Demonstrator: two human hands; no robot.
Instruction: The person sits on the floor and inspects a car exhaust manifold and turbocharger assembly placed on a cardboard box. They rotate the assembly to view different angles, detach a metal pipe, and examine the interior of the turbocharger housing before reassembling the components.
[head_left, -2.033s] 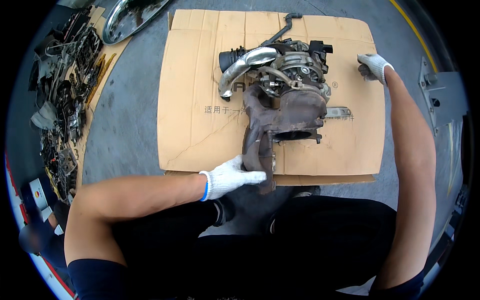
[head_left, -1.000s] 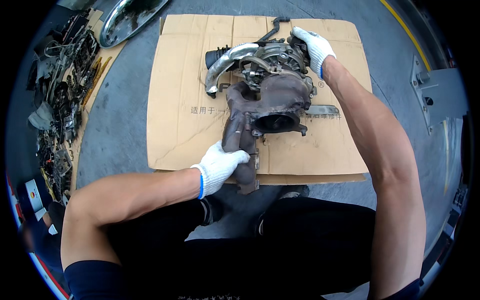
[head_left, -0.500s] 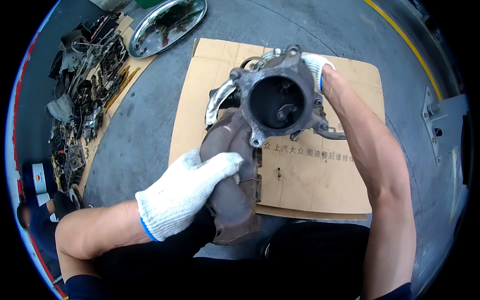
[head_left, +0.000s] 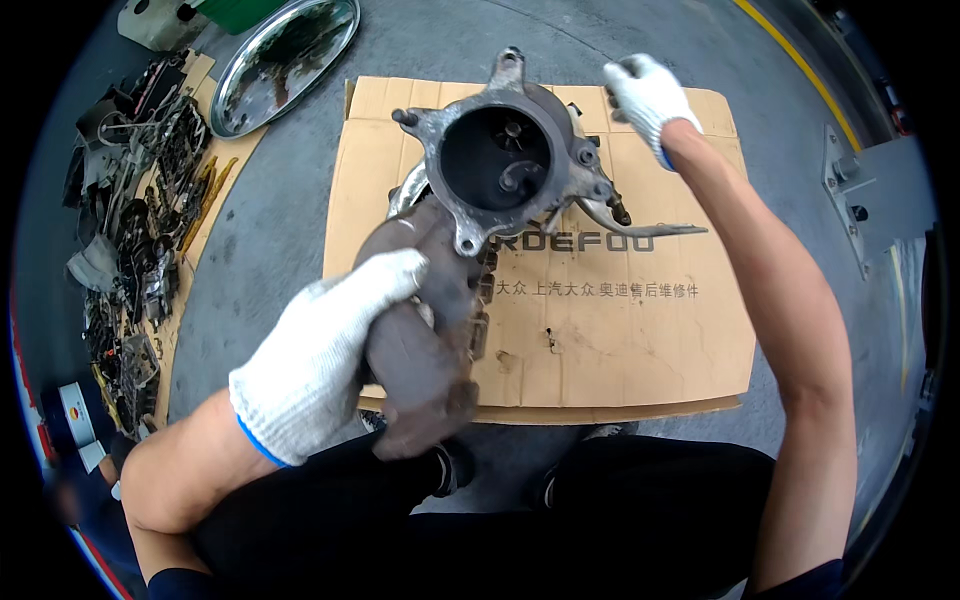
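A turbocharger (head_left: 470, 225) with a brown, rusty manifold is held up over the cardboard, tilted, its round flanged opening facing me. A small wheel and a flap show inside that opening. My left hand (head_left: 320, 340), in a white knit glove with a blue cuff, is closed around the manifold, thumb across its top. Beyond the part, to the right, my gloved right hand (head_left: 650, 98) is off it, loosely curled, with nothing visible in it. A metal rod (head_left: 650, 229) sticks out from the turbocharger's right side.
Beneath the part lies a flat cardboard box (head_left: 620, 350) with dark print, on a grey floor (head_left: 250, 250). At the left, many greasy engine parts (head_left: 150, 220) are spread on cardboard. An oval metal tray (head_left: 285, 65) with dark residue lies at far left, near a green container (head_left: 235, 12).
My right hand has let go of the turbocharger's far side and moved away. My left hand still holds the part, which has shifted left in view and turned slightly.
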